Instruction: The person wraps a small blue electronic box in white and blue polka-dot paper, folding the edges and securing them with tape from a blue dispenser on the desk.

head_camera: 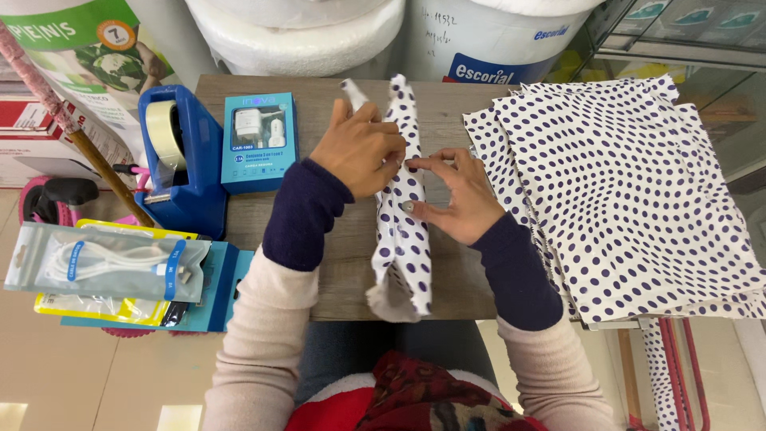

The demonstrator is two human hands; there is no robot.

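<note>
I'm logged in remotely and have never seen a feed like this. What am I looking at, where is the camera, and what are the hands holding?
There is no machine here: these are a person's two bare hands, filmed by one camera worn on the head and looking down. The left hand and the right hand both grip a folded piece of white fabric with dark dots, which lies lengthwise on a small wooden table. The right fingers pinch its edge. To the right lies a stack of the same dotted fabric, partly overhanging the table. On the left stand a blue tape dispenser and a light blue boxed charger. Lower left, off the table, are packaged cables.
</note>
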